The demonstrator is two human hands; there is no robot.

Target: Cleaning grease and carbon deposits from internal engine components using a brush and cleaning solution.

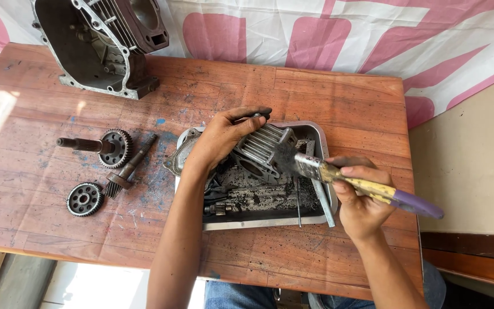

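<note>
risk: the finned engine head (264, 150) is tipped on edge over the metal tray (322, 150); it looks oily, so a hard stroke of the brush could slide it out of the grip and drop it onto the loose parts below.
risk, second: the tray sits close to the table's (338, 97) near edge, so a shove might splash its dark liquid over that edge.
left hand (219, 140): fingers curled over the top of the finned engine head and clamped on it, thumb side toward the tray's far left corner.
right hand (360, 197): fingers wrapped shut round the yellowed handle of the paintbrush (367, 186), purple tip sticking out toward the table's right edge.
brush head: dark bristles touching the fins on the part's right side.
engine head position: inside the tray, toward its far edge, at the middle of the table.
tray contents: black grime, a thin rod and small pieces, too murky to tell apart, perhaps bolts.
left edge: geared shaft (101, 146), splined shaft (130, 167), flat gear (84, 198).
far left corner: crankcase (101, 43).
</note>
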